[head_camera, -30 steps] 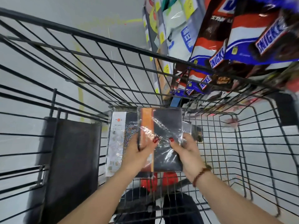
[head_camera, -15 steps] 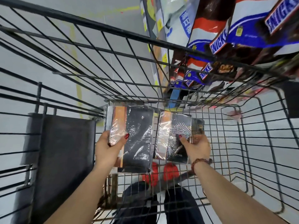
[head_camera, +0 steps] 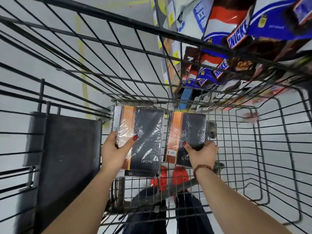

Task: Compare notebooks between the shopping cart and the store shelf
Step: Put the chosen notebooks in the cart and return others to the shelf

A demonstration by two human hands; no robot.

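A: Where are the notebooks?

B: Both are inside the shopping cart (head_camera: 253,149), side by side near the basket's far end and just apart. The larger notebook (head_camera: 146,132) is on the left, the smaller notebook (head_camera: 189,130) on the right. Each is black with an orange band down its left side, wrapped in shiny clear film.

A: And the hands?

B: The left hand (head_camera: 114,152) grips the larger notebook at its lower left edge, thumb on the cover, fingers behind. The right hand (head_camera: 202,153) grips the smaller notebook at its lower right corner, thumb on the cover. A bead bracelet (head_camera: 202,167) circles that wrist.

A: Do they rest on the basket's floor?

B: I cannot tell.

A: Anything else?

B: A black flap (head_camera: 67,157) stands against the cart's left side. Beyond the far right corner, the store shelf (head_camera: 160,16) carries Snickers packs (head_camera: 236,38). Red shoes (head_camera: 179,176) show through the wire below.
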